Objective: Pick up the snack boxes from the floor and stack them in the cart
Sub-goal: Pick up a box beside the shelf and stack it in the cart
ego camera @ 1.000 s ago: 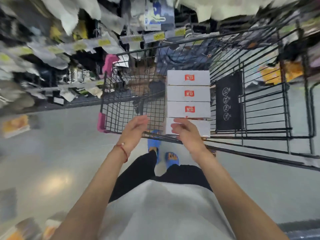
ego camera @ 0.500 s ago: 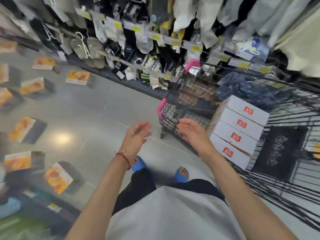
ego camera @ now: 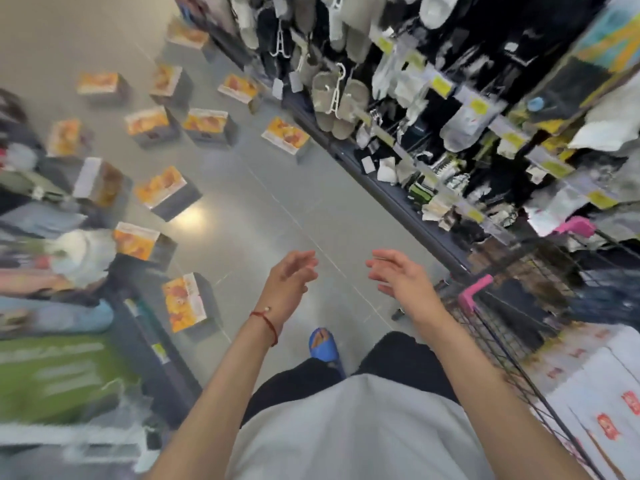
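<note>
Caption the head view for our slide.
Empty left hand and right hand hover over floor strewn with snack boxes, cart beside.

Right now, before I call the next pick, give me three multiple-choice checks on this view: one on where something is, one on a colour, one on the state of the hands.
1. The cart stands:
A) at the person's right
B) at the person's left
C) far down the aisle ahead

2. The top faces of the snack boxes on the floor are mostly:
A) blue
B) orange
C) green

3. The left hand and right hand are:
A) both gripping one box
B) left holding a box, right empty
C) both empty, fingers relaxed

Answers:
1 A: its wire side runs along the lower right edge of the view.
2 B: orange print shows on each one.
3 C: nothing lies in either palm.
</note>
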`<state>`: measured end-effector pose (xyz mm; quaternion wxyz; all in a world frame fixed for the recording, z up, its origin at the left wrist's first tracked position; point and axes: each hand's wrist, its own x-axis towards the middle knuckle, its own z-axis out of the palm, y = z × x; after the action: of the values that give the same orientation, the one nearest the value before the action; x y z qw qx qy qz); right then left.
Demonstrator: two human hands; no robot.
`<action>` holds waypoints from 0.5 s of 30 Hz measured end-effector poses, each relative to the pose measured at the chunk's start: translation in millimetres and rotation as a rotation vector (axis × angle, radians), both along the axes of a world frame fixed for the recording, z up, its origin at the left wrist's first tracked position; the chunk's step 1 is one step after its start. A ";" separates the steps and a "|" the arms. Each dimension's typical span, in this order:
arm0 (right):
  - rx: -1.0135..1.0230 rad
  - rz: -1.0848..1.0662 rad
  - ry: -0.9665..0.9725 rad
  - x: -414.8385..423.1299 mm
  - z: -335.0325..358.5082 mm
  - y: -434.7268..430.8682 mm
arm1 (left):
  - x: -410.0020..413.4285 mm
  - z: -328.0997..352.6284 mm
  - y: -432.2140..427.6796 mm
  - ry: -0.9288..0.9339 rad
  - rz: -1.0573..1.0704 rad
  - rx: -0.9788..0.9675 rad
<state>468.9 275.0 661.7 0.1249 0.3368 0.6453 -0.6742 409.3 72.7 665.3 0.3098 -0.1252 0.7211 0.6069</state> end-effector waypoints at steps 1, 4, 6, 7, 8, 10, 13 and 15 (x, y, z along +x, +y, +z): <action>-0.012 0.021 -0.001 -13.0 -0.6 -8.1 | -8.5 -0.3 -9.1 0.001 0.028 -0.003; -0.030 0.080 -0.006 -53.3 -3.1 -25.7 | -37.1 -1.9 -29.2 -0.009 0.109 -0.011; -0.029 0.116 -0.008 -82.4 -6.1 -30.7 | -58.1 -1.7 -35.9 -0.023 0.159 -0.007; -0.026 0.133 -0.011 -98.5 -7.4 -31.9 | -69.5 -0.7 -37.7 -0.030 0.176 -0.003; -0.024 0.145 -0.013 -115.1 -8.9 -32.5 | -81.6 -0.2 -38.8 -0.034 0.192 0.002; -0.032 0.147 -0.014 -150.3 -12.9 -31.6 | -109.6 -2.4 -38.5 -0.037 0.222 -0.003; -0.034 0.154 -0.012 -208.6 -16.8 -25.6 | -159.3 -9.6 -34.8 -0.033 0.262 -0.041; -0.042 0.168 -0.010 -249.0 -15.7 -20.0 | -196.0 -11.3 -30.3 -0.031 0.300 -0.065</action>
<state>219.9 255.0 646.0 0.1910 0.2823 0.6562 -0.6732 213.3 42.4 654.0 0.2227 -0.2508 0.7087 0.6206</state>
